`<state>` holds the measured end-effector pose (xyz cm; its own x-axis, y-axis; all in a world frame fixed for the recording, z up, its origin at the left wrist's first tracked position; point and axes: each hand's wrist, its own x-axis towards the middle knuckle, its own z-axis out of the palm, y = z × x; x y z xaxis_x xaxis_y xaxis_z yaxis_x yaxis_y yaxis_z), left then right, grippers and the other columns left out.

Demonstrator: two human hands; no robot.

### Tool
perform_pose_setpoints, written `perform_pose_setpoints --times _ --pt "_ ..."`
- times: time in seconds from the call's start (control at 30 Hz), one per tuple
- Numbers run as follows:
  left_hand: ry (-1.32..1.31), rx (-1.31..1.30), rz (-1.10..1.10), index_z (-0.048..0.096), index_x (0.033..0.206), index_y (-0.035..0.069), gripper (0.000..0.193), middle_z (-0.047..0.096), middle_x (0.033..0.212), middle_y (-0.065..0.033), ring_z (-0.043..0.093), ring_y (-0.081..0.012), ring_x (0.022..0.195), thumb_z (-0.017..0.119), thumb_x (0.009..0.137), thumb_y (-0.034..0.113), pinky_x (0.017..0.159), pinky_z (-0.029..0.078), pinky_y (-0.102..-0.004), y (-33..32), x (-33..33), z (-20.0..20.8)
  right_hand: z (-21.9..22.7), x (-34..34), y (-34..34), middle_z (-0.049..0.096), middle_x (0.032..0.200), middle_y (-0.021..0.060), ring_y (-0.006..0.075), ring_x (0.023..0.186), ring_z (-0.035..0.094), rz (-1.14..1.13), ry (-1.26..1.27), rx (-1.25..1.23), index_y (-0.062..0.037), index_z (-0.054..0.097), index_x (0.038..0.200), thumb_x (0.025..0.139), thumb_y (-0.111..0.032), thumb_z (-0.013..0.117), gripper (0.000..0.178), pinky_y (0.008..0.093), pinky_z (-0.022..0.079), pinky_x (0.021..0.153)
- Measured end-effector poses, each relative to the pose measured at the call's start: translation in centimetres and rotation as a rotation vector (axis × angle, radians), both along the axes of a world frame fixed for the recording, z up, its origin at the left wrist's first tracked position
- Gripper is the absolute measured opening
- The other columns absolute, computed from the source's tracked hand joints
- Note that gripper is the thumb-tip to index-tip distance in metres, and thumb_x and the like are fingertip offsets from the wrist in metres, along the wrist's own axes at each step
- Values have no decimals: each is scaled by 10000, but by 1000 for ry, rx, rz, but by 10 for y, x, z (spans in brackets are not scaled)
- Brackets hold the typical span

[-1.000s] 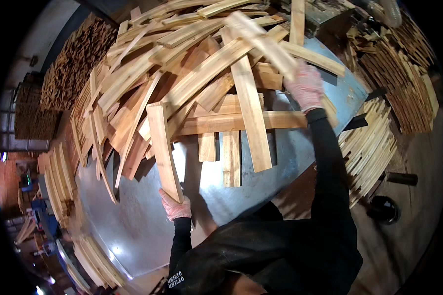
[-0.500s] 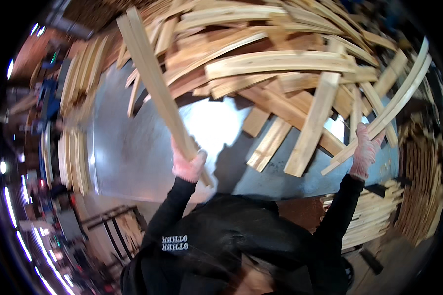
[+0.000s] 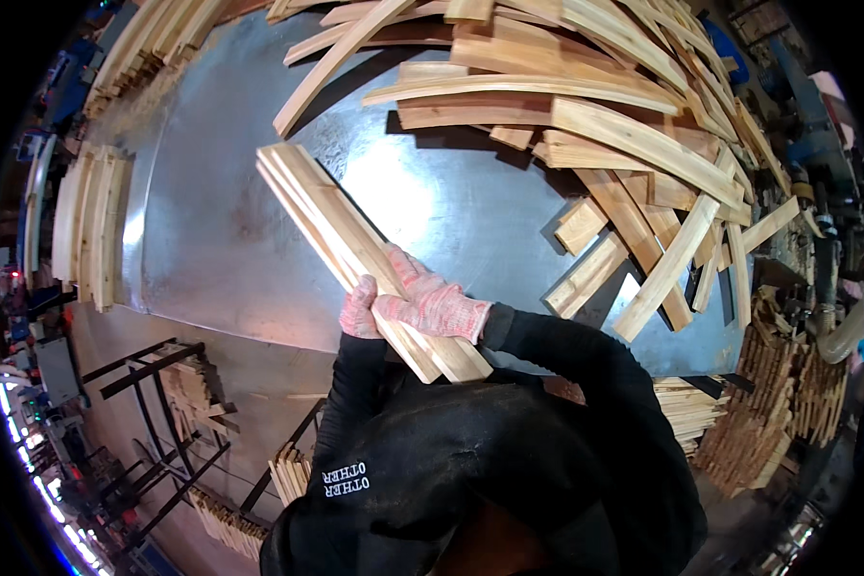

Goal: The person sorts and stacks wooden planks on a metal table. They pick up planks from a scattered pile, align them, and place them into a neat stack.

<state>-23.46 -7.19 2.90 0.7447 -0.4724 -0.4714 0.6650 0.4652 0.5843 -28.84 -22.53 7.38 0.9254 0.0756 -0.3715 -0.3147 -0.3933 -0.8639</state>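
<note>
A bundle of pale wooden slats (image 3: 360,250) lies slantwise over the near edge of the metal bench (image 3: 230,240), its near end at the person's chest. The right hand (image 3: 430,305) lies curled over the top of it; the left hand (image 3: 357,312) is closed around its left edge. Beyond, a heap of curved slats (image 3: 634,125) covers the far bench, and stacked slats (image 3: 86,226) lie left.

Shiny metal table (image 3: 211,240), black racks (image 3: 154,374), dim workshop floor
</note>
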Motion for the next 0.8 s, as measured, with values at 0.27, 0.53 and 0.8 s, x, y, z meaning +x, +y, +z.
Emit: perform_pose_setpoints --times 0.27,0.53,0.8 --pt "-496 1684 -413 323 1456 34 985 515 1330 -281 566 -445 1164 737 741 569 979 451 -501 90 167 15 -28 141 96 657 1131 204 403 1084 605 563 52 -183 -69 529 1251 885 -567 527 618 470 484 933" --pt "-513 1796 -479 52 1563 103 1081 456 1372 -323 545 -443 1200 738 772 370 1014 452 -469 128 177 10 69 75 -183 306 1552 205 356 1466 240 -153 56 -1557 -53 185 1545 677 -724 701 1212 504 145 1195" --pt "-653 1946 -578 48 1551 113 1140 476 1375 -260 522 -430 1222 773 734 439 993 456 -492 235 227 -16 10 -21 -300 289 1566 210 389 1463 236 -312 448 -1735 -73 179 1557 737 -511 699 1066 525 104 1208"
